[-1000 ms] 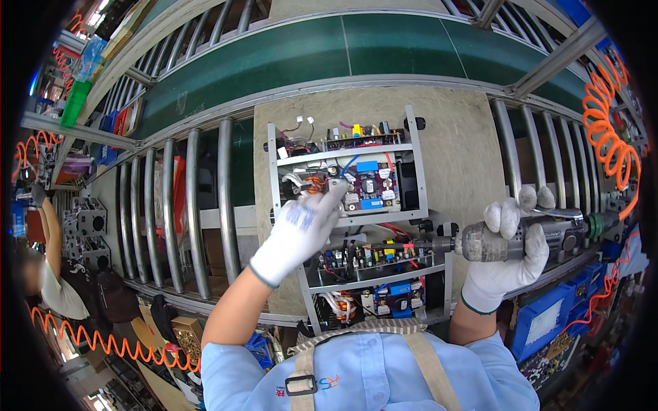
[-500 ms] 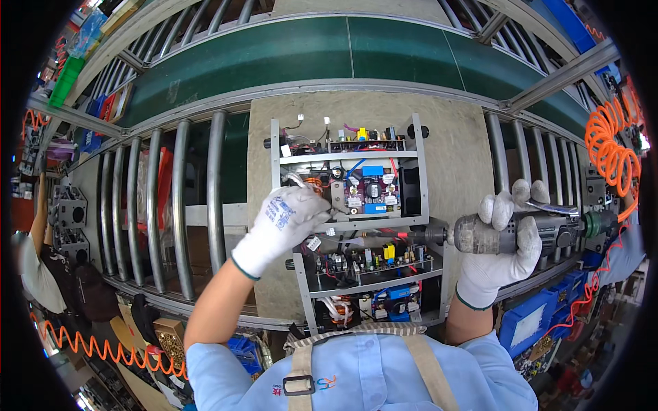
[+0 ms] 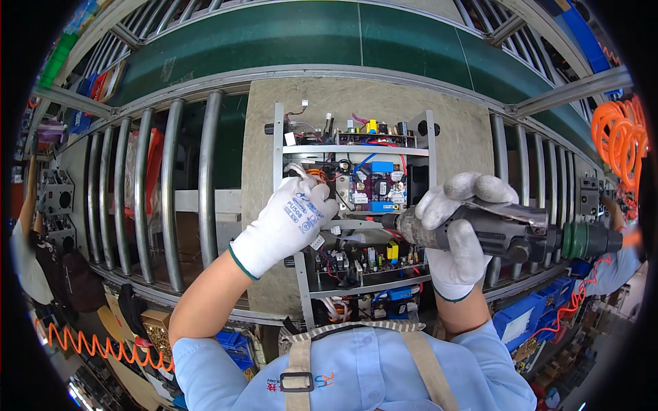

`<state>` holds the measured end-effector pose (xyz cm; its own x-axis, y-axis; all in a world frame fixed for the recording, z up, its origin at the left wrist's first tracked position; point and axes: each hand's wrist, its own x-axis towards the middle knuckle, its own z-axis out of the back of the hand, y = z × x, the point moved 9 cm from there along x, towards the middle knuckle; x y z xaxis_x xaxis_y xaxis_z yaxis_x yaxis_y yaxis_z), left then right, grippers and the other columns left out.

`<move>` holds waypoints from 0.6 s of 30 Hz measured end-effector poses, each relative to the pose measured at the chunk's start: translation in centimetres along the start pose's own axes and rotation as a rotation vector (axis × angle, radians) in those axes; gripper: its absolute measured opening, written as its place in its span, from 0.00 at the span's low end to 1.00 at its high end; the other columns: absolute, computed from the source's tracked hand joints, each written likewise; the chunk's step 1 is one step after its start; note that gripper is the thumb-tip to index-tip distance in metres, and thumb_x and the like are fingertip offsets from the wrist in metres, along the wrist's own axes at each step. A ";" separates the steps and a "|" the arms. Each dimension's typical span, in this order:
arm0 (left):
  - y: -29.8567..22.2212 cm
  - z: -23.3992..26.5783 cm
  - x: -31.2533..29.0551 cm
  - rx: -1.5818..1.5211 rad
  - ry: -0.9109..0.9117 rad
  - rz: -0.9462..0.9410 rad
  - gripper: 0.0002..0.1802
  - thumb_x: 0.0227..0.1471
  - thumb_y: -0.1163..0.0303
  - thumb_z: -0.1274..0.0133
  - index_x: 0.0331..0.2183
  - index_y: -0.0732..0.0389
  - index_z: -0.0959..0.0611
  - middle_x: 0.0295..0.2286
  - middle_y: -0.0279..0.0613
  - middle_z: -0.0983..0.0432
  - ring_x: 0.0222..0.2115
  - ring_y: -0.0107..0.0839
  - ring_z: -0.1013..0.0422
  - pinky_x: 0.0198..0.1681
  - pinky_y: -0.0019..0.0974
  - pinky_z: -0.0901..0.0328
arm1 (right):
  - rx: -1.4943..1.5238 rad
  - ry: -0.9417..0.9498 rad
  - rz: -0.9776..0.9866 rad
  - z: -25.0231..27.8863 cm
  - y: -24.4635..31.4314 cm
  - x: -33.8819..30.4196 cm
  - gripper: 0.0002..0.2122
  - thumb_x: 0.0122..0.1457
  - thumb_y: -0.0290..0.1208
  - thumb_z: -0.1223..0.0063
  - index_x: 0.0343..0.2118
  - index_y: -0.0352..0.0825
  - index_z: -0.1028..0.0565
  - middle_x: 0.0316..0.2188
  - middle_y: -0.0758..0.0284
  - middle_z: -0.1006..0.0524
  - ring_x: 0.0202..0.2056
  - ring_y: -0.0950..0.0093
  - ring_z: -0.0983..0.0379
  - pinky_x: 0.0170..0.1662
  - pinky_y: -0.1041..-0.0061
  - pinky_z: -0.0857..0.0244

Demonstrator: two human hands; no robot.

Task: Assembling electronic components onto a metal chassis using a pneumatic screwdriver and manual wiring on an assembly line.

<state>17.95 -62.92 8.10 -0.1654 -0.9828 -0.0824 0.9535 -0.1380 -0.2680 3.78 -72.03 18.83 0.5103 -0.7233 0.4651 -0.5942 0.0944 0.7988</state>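
My right hand (image 3: 456, 236), in a white glove with grey fingertips, is wrapped round a dark air screwdriver (image 3: 510, 229). The tool lies nearly level, its tip pointing left at the near bar of the upper metal frame (image 3: 355, 149). Whether the tip touches the bar cannot be told. My gloved left hand (image 3: 291, 216) rests at that frame's near left corner, fingers curled together close to the tip; what they pinch is hidden. Inside the frame sit wires, a copper coil and a circuit board with blue blocks (image 3: 382, 167). A second, similar frame (image 3: 375, 292) stands nearer my body.
The frames stand on a grey board (image 3: 462, 151) between metal rollers (image 3: 173, 198). Beyond runs a green conveyor belt (image 3: 295, 42). An orange coiled hose (image 3: 620, 140) hangs at right; blue bins (image 3: 517, 318) stand below it. Another person's arm (image 3: 31, 185) shows at far left.
The screwdriver has moved left with my right hand, bringing its tip up to the upper frame near my left fingers. My left hand stays at the frame's corner. The view has shifted slightly.
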 end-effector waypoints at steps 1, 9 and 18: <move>0.0 -0.1 0.0 0.013 0.006 0.000 0.06 0.43 0.68 0.43 0.29 0.54 0.18 0.31 0.40 0.25 0.38 0.39 0.27 0.41 0.42 0.32 | -0.003 0.009 -0.003 -0.2 -0.1 0.0 0.23 0.61 0.25 0.45 0.58 0.36 0.40 0.45 0.53 0.28 0.31 0.72 0.25 0.32 0.68 0.27; 0.5 -1.9 0.6 0.094 -0.001 0.040 0.06 0.45 0.68 0.44 0.30 0.53 0.19 0.28 0.40 0.25 0.33 0.40 0.26 0.37 0.44 0.33 | -0.325 0.337 -0.186 -4.5 -3.3 -0.1 0.17 0.56 0.19 0.46 0.48 0.34 0.35 0.42 0.56 0.27 0.32 0.72 0.24 0.36 0.68 0.25; 0.2 -2.0 0.4 0.186 0.038 0.050 0.07 0.49 0.66 0.47 0.33 0.53 0.19 0.29 0.38 0.25 0.33 0.37 0.26 0.35 0.42 0.36 | -0.594 0.538 -0.169 -7.1 -4.7 -0.7 0.21 0.54 0.12 0.51 0.51 0.32 0.35 0.45 0.53 0.28 0.36 0.73 0.24 0.43 0.70 0.26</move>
<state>17.58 -63.13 6.07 -0.1229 -0.9841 -0.1286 0.9902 -0.1131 -0.0814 10.66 -67.12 17.50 0.8819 -0.3471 0.3191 -0.1310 0.4698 0.8730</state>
